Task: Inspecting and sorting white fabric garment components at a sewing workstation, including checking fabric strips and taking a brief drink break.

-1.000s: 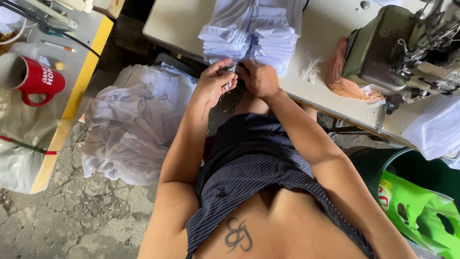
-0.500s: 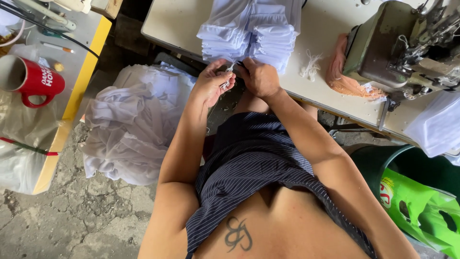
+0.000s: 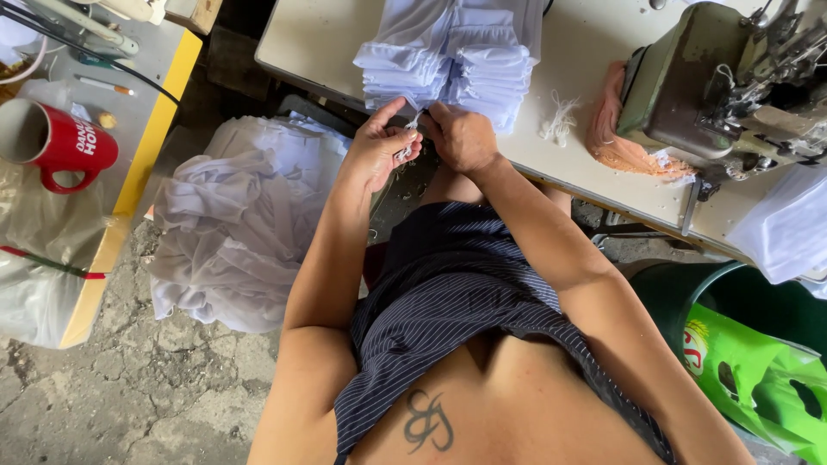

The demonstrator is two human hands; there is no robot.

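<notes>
The person sits at a sewing table (image 3: 594,185) and both hands meet right at its near edge. The left hand (image 3: 379,151) is curled, and its thumb and fingers pinch a small white bit of cloth or thread (image 3: 412,129). It is too tiny to tell which. The right hand (image 3: 461,138) is closed in a loose fist just beside it, knuckles up, and its fingertips seem to hold the same little white bit from the other side, but they are hidden, so I cannot be sure. The white bit sits between the two hands, nearer the left thumb, and it runs up toward the stack of folded white cloth (image 3: 452,60). That stack lies on the table just past the hands, almost touching their fingertips, with its long side going away from the person. To the right, well apart, stands a green sewing machine (image 3: 689,86) with a pink rag (image 3: 616,142) beside it. A heap of loose white cloth (image 3: 233,224) lies on the floor to the left, and a red mug (image 3: 56,142) sits on a side table.
</notes>
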